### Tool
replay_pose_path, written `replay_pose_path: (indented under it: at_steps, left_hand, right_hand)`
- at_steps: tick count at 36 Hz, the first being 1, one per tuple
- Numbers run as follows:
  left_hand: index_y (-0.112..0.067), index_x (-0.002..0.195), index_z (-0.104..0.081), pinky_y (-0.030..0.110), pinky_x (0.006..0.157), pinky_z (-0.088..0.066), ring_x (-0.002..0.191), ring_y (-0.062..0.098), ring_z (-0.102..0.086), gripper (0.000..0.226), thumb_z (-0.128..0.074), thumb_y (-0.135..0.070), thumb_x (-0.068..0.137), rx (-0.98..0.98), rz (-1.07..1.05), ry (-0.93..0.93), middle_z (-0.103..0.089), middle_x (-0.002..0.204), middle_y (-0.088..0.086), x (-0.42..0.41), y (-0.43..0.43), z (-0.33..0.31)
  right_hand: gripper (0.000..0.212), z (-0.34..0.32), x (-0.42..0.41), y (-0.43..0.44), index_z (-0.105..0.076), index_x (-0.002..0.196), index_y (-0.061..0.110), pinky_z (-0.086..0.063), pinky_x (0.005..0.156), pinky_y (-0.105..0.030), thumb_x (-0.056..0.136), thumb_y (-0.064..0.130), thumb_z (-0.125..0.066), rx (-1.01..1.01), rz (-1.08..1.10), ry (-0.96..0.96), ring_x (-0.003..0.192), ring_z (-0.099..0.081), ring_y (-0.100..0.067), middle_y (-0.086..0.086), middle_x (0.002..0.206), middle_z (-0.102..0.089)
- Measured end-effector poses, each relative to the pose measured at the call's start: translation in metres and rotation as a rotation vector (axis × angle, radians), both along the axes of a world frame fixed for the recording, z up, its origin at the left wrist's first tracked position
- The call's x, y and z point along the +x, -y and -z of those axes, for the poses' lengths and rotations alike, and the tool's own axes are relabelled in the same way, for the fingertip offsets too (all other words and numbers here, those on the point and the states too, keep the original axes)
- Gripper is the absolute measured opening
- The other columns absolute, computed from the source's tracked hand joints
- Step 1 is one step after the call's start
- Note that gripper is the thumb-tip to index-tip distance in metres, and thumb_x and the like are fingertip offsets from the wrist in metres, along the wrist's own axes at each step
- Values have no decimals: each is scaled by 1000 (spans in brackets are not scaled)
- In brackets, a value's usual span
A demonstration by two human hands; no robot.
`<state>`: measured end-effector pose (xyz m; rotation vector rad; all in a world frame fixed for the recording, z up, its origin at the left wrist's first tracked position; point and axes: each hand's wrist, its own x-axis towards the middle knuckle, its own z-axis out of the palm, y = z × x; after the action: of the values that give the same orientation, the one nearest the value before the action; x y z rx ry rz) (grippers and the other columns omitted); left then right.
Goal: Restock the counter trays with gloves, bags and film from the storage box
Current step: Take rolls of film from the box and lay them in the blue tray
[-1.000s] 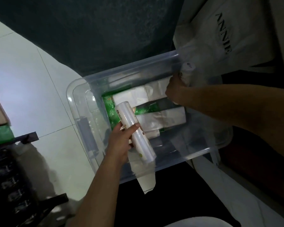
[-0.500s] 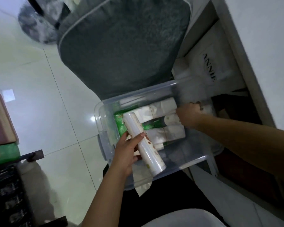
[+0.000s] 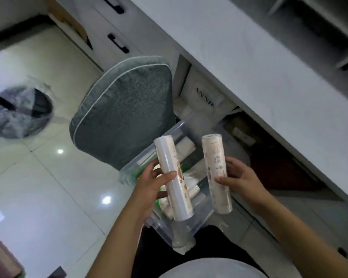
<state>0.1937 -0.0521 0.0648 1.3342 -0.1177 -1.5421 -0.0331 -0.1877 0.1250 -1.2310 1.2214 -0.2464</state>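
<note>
Storage box (image 3: 198,219) sits below me beside the grey cushion (image 3: 127,113), more white and green packs lying inside it. My left hand (image 3: 151,183) is wrapped around one film roll (image 3: 173,177), and my right hand (image 3: 241,177) grips a second roll (image 3: 216,173), both held above the box. I judge the job barely started: the rolls are out, but no tray shows here, and the counter (image 3: 249,57) is not yet reached.

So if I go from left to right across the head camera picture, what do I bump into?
Grey fluffy mop head → grey cushion → left hand → roll it holds → second roll → right hand → white counter.
</note>
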Motion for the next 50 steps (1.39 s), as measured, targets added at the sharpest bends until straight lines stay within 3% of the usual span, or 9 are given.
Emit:
replay_pose_path:
  at_steps: [6,13,20,25,28,39,44,47,50]
  left_hand:
    - [-55,104,-65,40,75,-61,97,12,-72,48,-87,-31,68,-89,144,81,-73,105,-12,-30,2,-43]
    - [-47,112,-65,39,74,-61,100,17,-71,50,-84,-39,67,-179,224,204,-73,107,-7,-97,5,-81]
    - [-39,118,-65,40,73,-61,103,20,-71,56,-85,-34,65,-251,333,303,-72,112,-3,-205,-2,-110]
    - [-40,118,-65,38,73,-61,99,16,-72,62,-89,-36,61,-328,435,367,-73,109,-6,-297,2,-130]
    - [-31,125,-62,37,72,-61,99,17,-72,72,-87,-36,58,-367,496,352,-73,110,-5,-357,7,-141]
    - [-32,125,-63,35,69,-61,99,20,-72,71,-87,-32,58,-486,784,302,-73,112,-3,-562,28,-165]
    - [-41,116,-65,36,67,-62,96,14,-73,60,-83,-29,60,-504,890,283,-74,106,-8,-632,44,-174]
    - [-36,120,-62,35,66,-62,95,13,-73,67,-84,-32,57,-515,894,250,-75,107,-6,-671,64,-179]
    - [-29,123,-61,38,70,-61,98,16,-73,67,-82,-33,60,-553,891,234,-74,111,-4,-709,93,-180]
  right_hand:
    - [65,-32,-38,-23,-66,120,38,-57,90,-52,59,30,-89,33,106,147,108,-69,-22,1,117,-72]
    - [62,-50,-119,-53,-69,117,27,-54,91,-61,57,21,-86,-57,260,298,106,-69,-29,-6,113,-73]
    - [59,-57,-252,-100,-69,113,40,-62,75,-34,59,26,-87,-142,414,355,102,-71,-19,3,112,-74]
    - [70,-56,-358,-145,-65,123,34,-59,82,-39,59,36,-91,-172,535,378,108,-69,-24,-3,118,-72]
    - [66,-66,-418,-179,-67,119,36,-60,80,-32,57,39,-91,-219,647,384,106,-70,-22,-3,116,-73]
    - [50,-96,-575,-274,-70,111,38,-61,79,-32,65,21,-77,-466,1189,370,103,-71,-18,0,112,-73]
    - [51,-96,-615,-285,-68,110,39,-60,78,-28,66,16,-76,-516,1336,297,102,-70,-13,4,110,-74]
    - [48,-100,-643,-273,-69,102,47,-57,69,-16,63,20,-77,-579,1360,201,99,-69,-6,10,106,-74]
    - [52,-104,-677,-250,-68,107,48,-58,72,-19,62,24,-79,-643,1369,88,98,-68,-3,12,108,-74]
